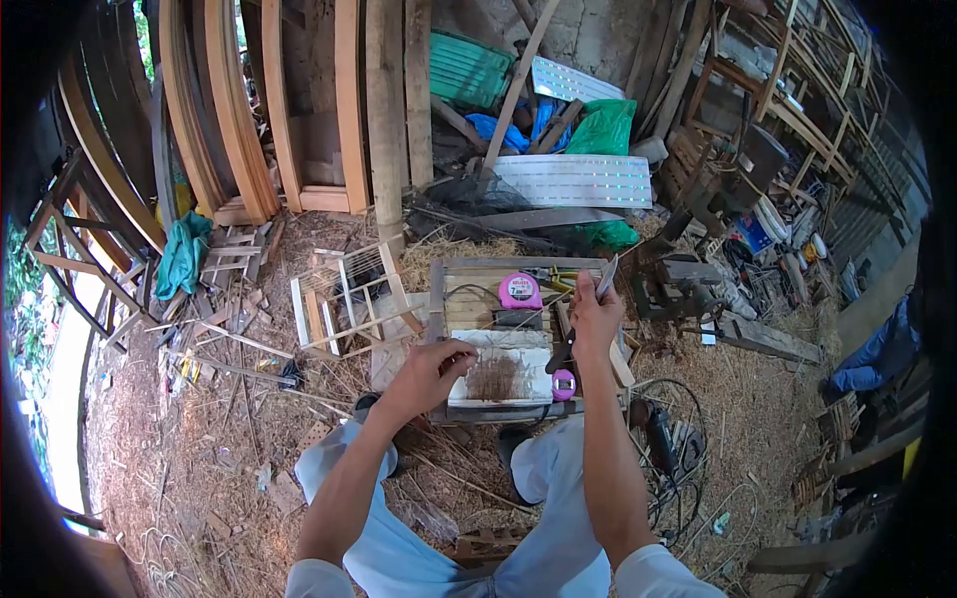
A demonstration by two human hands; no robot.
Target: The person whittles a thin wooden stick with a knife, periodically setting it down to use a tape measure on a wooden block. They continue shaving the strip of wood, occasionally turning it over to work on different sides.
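Over the left edge of a white board (528, 361) is my left hand (437, 377), its fingers closed together; what they pinch, if anything, is too small to make out. Thin brown strands (495, 377) lie on the board. My right hand (596, 317) is raised at the right side of the low wooden table (469, 265), closed around a thin, pale, flat blade-like piece (608, 276) that points up. A dark-handled tool (560, 357) lies by my right wrist. Two pink tape measures, a large one (519, 291) and a small one (564, 385), rest on the table.
Pliers with yellow handles (561, 283) lie at the table's back. A small wooden frame (349, 304) stands to the left. A black power tool with a cord (660, 439) is on the shavings-covered floor at right. A person's blue-clothed leg (862, 364) shows far right.
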